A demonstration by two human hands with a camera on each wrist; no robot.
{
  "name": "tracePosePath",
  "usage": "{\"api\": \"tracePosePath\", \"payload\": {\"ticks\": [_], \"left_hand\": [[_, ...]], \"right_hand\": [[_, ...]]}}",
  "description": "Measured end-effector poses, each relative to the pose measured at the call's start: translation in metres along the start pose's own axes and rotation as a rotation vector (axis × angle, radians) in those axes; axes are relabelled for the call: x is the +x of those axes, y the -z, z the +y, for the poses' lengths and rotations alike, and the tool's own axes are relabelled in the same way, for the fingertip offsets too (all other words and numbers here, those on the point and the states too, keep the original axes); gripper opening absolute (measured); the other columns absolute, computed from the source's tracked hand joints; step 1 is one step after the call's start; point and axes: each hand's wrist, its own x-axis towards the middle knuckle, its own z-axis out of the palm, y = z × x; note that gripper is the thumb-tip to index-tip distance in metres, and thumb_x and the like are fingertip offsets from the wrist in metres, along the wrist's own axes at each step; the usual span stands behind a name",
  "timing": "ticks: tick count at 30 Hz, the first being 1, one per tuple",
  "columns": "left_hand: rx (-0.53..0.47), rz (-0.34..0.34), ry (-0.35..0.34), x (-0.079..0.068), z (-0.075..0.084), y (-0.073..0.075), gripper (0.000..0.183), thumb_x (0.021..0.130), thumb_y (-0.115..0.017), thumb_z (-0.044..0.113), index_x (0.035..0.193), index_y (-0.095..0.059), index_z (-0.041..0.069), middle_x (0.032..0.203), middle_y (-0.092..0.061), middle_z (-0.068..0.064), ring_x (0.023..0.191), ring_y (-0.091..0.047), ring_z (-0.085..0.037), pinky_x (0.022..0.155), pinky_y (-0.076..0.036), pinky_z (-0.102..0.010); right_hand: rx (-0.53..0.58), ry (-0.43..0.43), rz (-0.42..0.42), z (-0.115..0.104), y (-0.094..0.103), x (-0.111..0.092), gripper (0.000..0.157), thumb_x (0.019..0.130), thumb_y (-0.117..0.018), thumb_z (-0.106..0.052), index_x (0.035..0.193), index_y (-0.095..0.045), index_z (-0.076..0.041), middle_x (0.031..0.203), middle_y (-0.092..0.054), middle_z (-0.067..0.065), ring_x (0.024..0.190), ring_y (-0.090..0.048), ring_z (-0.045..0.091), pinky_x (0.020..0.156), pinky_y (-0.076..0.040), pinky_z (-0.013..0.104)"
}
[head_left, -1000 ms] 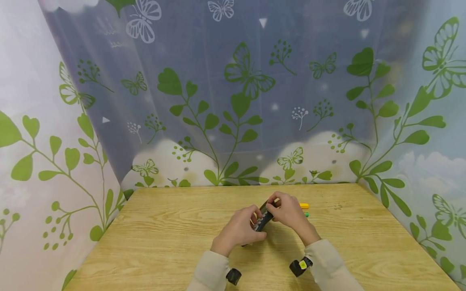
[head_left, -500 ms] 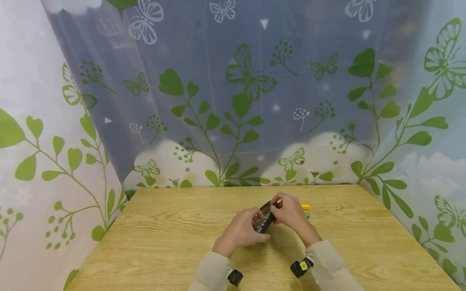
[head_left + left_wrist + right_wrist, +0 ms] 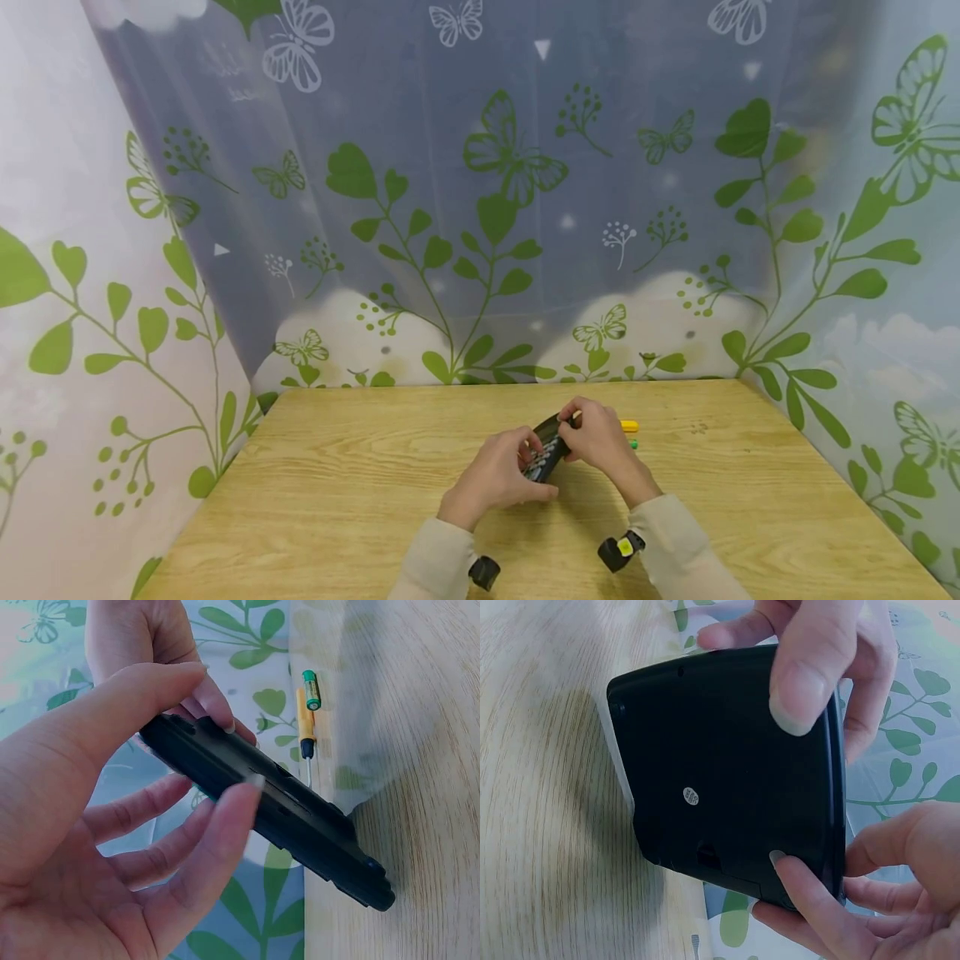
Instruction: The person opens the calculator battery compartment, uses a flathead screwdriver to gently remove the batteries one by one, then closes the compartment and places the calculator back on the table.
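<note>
A black calculator (image 3: 551, 446) with rows of pale keys is held tilted above the table. My left hand (image 3: 495, 467) grips its lower end, its thumb pressing the back in the right wrist view. The far upper end is pinched by my right hand (image 3: 596, 433), which lies at the lower right (image 3: 900, 900) of the right wrist view. There, one right fingertip touches the black back (image 3: 705, 750) near a small notch along the edge, and a small round sticker (image 3: 691, 796) shows. From the left wrist, the calculator is seen mostly edge-on.
A yellow-handled screwdriver (image 3: 305, 724) and a green battery (image 3: 311, 690) lie on the wooden table (image 3: 337, 467), just beyond my right hand. Behind the table hangs a curtain (image 3: 525, 250) printed with leaves and butterflies. Each wrist wears a small black camera (image 3: 483, 572).
Over the last second the calculator has tilted slightly so more of its keyed face shows, and both hands have shifted a little with it. In the last half second they have barely moved.
</note>
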Motion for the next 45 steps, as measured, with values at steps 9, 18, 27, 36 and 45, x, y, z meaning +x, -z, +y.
{"api": "tracePosePath", "payload": {"ticks": [9, 18, 27, 36, 45], "left_hand": [[-0.01, -0.029, -0.004, -0.001, 0.001, 0.003, 0.052, 0.078, -0.092, 0.034, 0.118, -0.064, 0.014, 0.102, -0.067, -0.003, 0.087, -0.061, -0.012, 0.071, -0.053, -0.025], [-0.044, -0.033, 0.013, -0.002, 0.002, 0.005, 0.053, 0.078, -0.092, 0.037, 0.119, -0.064, 0.017, 0.103, -0.066, 0.0, 0.089, -0.062, -0.012, 0.071, -0.055, -0.027], [-0.076, -0.016, 0.032, -0.004, -0.002, 0.011, 0.058, 0.081, -0.089, 0.038, 0.125, -0.064, 0.012, 0.112, -0.069, -0.01, 0.092, -0.067, -0.02, 0.076, -0.059, -0.035], [-0.063, 0.019, 0.054, -0.005, -0.007, 0.018, 0.058, 0.082, -0.087, 0.046, 0.126, -0.063, 0.016, 0.115, -0.069, -0.013, 0.092, -0.066, -0.019, 0.077, -0.06, -0.038], [-0.085, 0.042, 0.071, -0.005, -0.012, 0.021, 0.05, 0.089, -0.082, 0.04, 0.127, -0.063, 0.015, 0.115, -0.067, -0.016, 0.093, -0.065, -0.022, 0.077, -0.059, -0.042]], "right_hand": [[-0.012, 0.011, 0.006, 0.0, 0.001, 0.0, 0.015, 0.096, -0.064, -0.003, 0.109, -0.067, 0.004, 0.082, -0.071, 0.017, 0.055, -0.069, 0.019, 0.058, -0.066, 0.041], [-0.016, 0.015, 0.01, -0.001, 0.001, -0.001, 0.016, 0.095, -0.063, -0.002, 0.109, -0.068, 0.003, 0.085, -0.073, 0.018, 0.056, -0.069, 0.019, 0.057, -0.066, 0.04], [-0.021, 0.009, 0.009, -0.001, 0.0, 0.0, 0.017, 0.095, -0.064, -0.002, 0.11, -0.068, 0.004, 0.088, -0.073, 0.02, 0.06, -0.071, 0.023, 0.058, -0.066, 0.041], [-0.022, 0.002, 0.002, -0.001, 0.001, 0.0, 0.018, 0.096, -0.063, -0.001, 0.113, -0.067, 0.004, 0.088, -0.072, 0.019, 0.062, -0.071, 0.025, 0.058, -0.066, 0.04], [-0.003, 0.022, -0.013, 0.0, 0.002, 0.0, 0.019, 0.095, -0.062, 0.001, 0.113, -0.067, 0.003, 0.089, -0.072, 0.018, 0.062, -0.07, 0.023, 0.058, -0.066, 0.041]]}}
